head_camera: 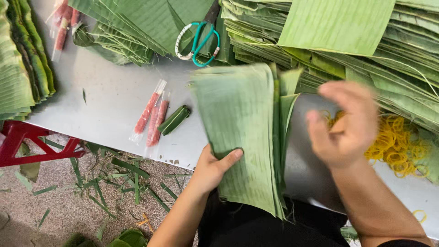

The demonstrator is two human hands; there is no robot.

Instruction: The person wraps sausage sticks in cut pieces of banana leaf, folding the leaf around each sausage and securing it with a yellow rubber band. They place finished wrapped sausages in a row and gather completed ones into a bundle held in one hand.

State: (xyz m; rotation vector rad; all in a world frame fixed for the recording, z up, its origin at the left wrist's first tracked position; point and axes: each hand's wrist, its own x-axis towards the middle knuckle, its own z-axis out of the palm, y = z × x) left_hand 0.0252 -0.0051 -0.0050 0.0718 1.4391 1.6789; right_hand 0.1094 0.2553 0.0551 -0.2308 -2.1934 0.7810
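Note:
My left hand (214, 168) grips the near left edge of a stack of cut green banana leaf sheets (242, 123), thumb on top; the stack lies over the front edge of a grey metal table (109, 98). My right hand (345, 123) is blurred, raised just right of the stack, fingers curled; I cannot tell if it holds anything. Behind it lies a pile of yellow rubber bands (398, 142).
Plastic-wrapped red sausage sticks (153, 116) and a small leaf-wrapped roll (173, 120) lie left of the stack. Green-handled scissors (201, 41) rest on leaf piles (366, 50) at the back. More leaves (20, 59) are stacked at left. A red stool (27, 144) and leaf scraps (114, 183) are on the floor.

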